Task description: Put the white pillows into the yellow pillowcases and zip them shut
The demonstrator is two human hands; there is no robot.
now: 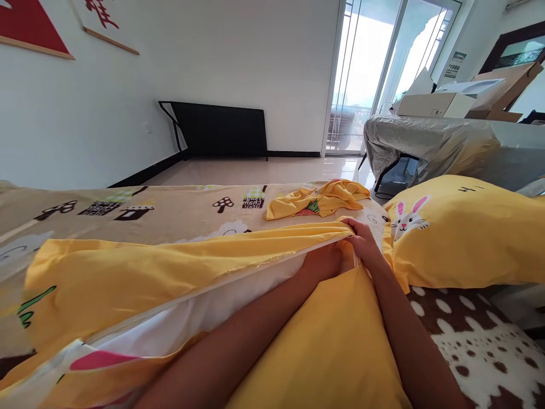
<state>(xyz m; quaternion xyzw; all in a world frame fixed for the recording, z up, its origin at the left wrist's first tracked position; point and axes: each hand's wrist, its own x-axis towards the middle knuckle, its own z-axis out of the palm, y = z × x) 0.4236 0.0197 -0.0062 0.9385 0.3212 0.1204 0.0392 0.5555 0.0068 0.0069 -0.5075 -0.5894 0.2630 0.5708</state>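
A yellow pillowcase (pixel 140 272) lies across the bed in front of me, its open edge showing the white pillow (pixel 204 309) inside. My left hand (pixel 326 262) reaches into the far end of the opening, fingers hidden under the fabric. My right hand (pixel 361 238) pinches the pillowcase's upper edge at that far corner, fingers closed on the cloth. Both forearms lie over the yellow fabric toward me.
A yellow pillow with a rabbit print (pixel 464 236) lies to the right. A crumpled yellow cloth (pixel 319 200) sits further up the bed on the beige patterned sheet (pixel 128 213). Beyond are a tiled floor, a black panel (pixel 219 129), a covered table (pixel 434 145) with boxes, and glass doors.
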